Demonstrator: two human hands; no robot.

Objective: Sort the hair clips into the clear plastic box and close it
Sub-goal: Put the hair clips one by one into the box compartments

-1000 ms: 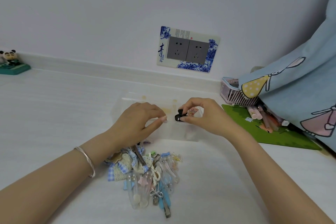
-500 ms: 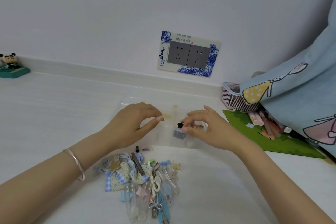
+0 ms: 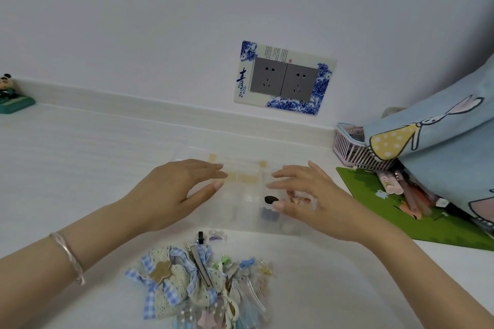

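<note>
A clear plastic box (image 3: 242,209) with compartments lies on the white table, between my hands. My left hand (image 3: 176,192) hovers over its left side, fingers spread, holding nothing. My right hand (image 3: 307,195) is spread over its right side, also with nothing in it. A black clip (image 3: 270,199) lies inside the box by my right thumb, with a small pink patterned clip (image 3: 295,199) next to it and a bluish one (image 3: 267,214) in a nearer compartment. A pile of hair clips and blue checked bows (image 3: 203,283) lies in front of the box.
A small black clip (image 3: 200,237) and a tiny lilac one (image 3: 217,234) lie just before the box. On the right are a green mat (image 3: 387,216) with pens, a pink basket (image 3: 350,145) and a blue cartoon pillow (image 3: 441,163). A panda figure (image 3: 10,93) stands far left.
My right hand has put the black clip down into the box and let go. Both hands have opened and spread flat over the box.
</note>
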